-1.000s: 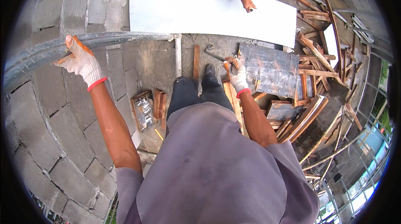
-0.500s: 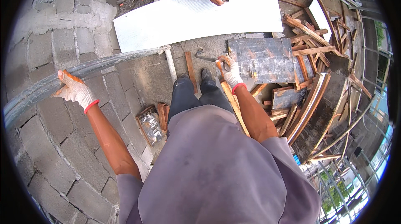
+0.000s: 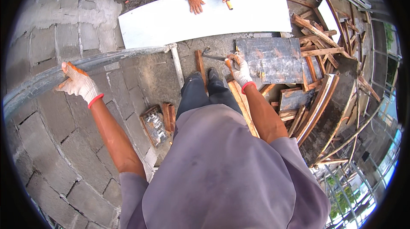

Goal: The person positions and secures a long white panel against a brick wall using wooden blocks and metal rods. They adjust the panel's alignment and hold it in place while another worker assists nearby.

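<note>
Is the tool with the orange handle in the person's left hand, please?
No, the right hand holds the tool, while the left hand is on the grey pipe.

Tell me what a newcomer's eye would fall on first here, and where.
Probably the long white sheet at the top, with a co-worker's hand spread on it. Next, the grey pipe at the left, touched by the gloved left hand, and the gloved right hand above centre holding a dark metal tool. Then the jumbled timber on the right.
</note>
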Demonstrator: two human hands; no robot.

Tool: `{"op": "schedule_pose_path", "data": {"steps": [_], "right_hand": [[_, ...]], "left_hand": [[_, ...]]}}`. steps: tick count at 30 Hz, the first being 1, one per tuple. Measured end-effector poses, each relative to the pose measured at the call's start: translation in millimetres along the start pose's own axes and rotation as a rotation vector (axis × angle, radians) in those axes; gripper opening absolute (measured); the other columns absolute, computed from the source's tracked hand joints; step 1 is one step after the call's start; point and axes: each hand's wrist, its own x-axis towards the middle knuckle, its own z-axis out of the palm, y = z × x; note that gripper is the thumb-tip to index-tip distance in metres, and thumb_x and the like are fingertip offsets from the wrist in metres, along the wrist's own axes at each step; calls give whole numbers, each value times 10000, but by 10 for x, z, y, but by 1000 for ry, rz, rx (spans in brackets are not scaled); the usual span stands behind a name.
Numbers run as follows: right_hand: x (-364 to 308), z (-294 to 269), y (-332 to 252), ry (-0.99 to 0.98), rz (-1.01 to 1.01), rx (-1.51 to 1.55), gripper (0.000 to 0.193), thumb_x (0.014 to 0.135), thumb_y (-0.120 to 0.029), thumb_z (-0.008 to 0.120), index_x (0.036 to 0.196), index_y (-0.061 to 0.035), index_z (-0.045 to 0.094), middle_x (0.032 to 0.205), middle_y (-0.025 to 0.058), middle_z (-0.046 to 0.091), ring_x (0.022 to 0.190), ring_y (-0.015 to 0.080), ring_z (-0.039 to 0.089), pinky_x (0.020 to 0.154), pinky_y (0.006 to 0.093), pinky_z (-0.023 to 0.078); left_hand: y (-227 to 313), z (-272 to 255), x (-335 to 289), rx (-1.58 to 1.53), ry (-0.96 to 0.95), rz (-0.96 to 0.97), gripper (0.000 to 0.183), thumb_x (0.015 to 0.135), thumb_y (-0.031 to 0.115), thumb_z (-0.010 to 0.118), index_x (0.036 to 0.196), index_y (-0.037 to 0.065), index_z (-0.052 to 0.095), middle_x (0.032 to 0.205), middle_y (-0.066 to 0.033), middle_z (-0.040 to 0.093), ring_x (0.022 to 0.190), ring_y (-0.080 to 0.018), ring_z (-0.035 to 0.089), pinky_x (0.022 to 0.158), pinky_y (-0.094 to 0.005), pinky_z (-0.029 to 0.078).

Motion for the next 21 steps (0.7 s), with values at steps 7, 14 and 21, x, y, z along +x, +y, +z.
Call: {"op": "schedule_pose_path", "data": {"steps": [7, 14, 21], "right_hand": [[-167, 208, -92, 60, 31, -95, 114, 853, -84, 720, 952, -84, 663, 836, -26, 608, 657, 59, 466, 545, 220, 339], [-68, 547, -73, -7, -218, -212, 82, 904, -82, 662, 965, -29, 648, 842, 10, 604, 749, 75, 516, 704, 212, 441], [-265, 1218, -305, -155, -105, -670, 204, 836, -22, 717, 1012, -1, 617, 898, 17, 614, 811, 68, 528, 733, 226, 479]], "left_hand": [[126, -14, -26, 129, -13, -129, 1289, 666, 511, 834, 1492, -5, -10, 1377, -280, 368, 1166, -350, 515, 944, -464, 504], [178, -6, -77, 126, -21, -142, 1245, 664, 564, 810, 1480, 5, 54, 1363, -287, 379, 1169, -358, 513, 971, -448, 503], [2, -2, -24, -18, -95, 64, 1163, 687, 411, 850, 1471, 38, 77, 1357, -249, 373, 1218, -343, 466, 1086, -453, 410]]}}
